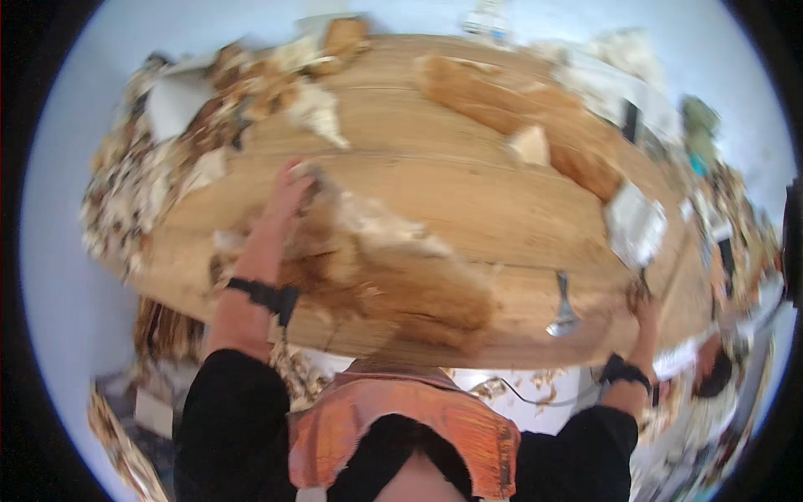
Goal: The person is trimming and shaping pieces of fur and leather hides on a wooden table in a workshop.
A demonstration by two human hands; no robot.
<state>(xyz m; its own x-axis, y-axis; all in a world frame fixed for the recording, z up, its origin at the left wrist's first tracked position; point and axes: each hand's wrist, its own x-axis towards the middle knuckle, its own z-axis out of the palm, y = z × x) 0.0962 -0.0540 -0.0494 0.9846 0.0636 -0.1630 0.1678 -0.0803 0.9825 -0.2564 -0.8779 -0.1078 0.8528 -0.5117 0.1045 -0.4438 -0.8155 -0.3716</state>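
A reddish-brown fur pelt (pixel 418 305) with a pale strip along its far side lies on the near part of the wooden table. My left hand (pixel 294 186) is at the pelt's far left edge, its fingers closed on the fur, somewhat blurred. My right hand (pixel 642 303) is low over the table's right side, fingers curled round a small dark thing too blurred to name. To its left lies a metal tool (pixel 563 309) with a dark handle and a broad, shiny end. Just beyond that hand sits a crumpled white packet (pixel 636 224).
Another long reddish-brown pelt (pixel 523 109) stretches across the far right, with a cream-coloured piece (pixel 529 145) by it. Fur scraps (pixel 142 188) are heaped along the left edge. White fluffy material (pixel 623 63) is piled at the back right. A cable (pixel 544 402) hangs below the near edge.
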